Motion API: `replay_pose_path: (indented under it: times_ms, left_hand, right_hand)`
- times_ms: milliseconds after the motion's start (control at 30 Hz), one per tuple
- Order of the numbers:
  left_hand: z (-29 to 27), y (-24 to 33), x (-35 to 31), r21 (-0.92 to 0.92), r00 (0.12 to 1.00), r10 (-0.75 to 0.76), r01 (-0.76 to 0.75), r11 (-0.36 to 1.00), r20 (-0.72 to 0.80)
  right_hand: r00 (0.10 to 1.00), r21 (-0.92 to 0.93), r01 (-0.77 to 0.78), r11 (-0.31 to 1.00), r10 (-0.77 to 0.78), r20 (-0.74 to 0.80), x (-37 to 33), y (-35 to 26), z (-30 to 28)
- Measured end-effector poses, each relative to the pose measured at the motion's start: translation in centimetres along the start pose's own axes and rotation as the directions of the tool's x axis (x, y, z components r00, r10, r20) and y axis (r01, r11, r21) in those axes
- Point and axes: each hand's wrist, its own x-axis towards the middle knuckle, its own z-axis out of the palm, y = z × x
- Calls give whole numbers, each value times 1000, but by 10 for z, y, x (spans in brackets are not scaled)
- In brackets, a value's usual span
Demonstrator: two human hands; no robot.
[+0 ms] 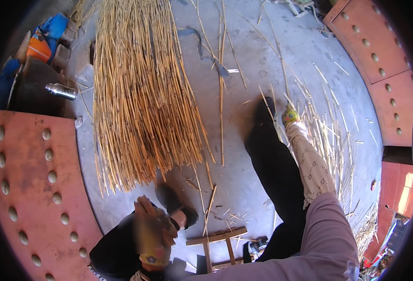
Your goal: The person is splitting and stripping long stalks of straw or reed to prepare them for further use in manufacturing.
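My right hand, in a yellow patterned glove with a pale printed sleeve cover, reaches far forward on the right. It looks closed around thin reed stalks at the edge of a loose scatter. My left hand is low in the view over my bent left knee, also in a yellow flowered glove. Brown finger-like shapes and a blurred yellowish streak surround it; I cannot make out its fingers or any held thing. Ahead on the left lies a large, thick layer of long tan reed stalks, their darker ends toward me.
Beneath me is a small wooden stool frame. Red studded door panels lie at left, with more panels at right. A metal flask is beside the reeds. Loose reeds and short scraps litter the grey floor.
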Motion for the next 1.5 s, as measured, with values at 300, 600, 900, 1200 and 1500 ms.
replay_pose_path:
  times_ms: [300, 600, 900, 1200, 1500]
  left_hand:
    - [12, -24, 11, 34, 992, -127, 127, 991, 1]
    - [23, -14, -39, 114, 946, -161, 134, 984, 280]
    - [11, -27, -70, 115, 476, -258, 308, 944, 841]
    - [-64, -79, -118, 174, 710, -170, 68, 982, 684]
    - [-81, -27, -196, 215, 635, -230, 102, 971, 738]
  right_hand:
    - [991, -72, 47, 996, -38, 132, 76, -10, 10]
    - [554, 727, -194, 659, -537, 636, -80, -71, -127]
    - [42, 849, -196, 490, -861, 507, -415, -52, -192]
    - [395, 659, -751, 36, -775, 493, -427, -90, -224]
    - [814, 788, -469, -398, -540, 212, -346, -145, -271]
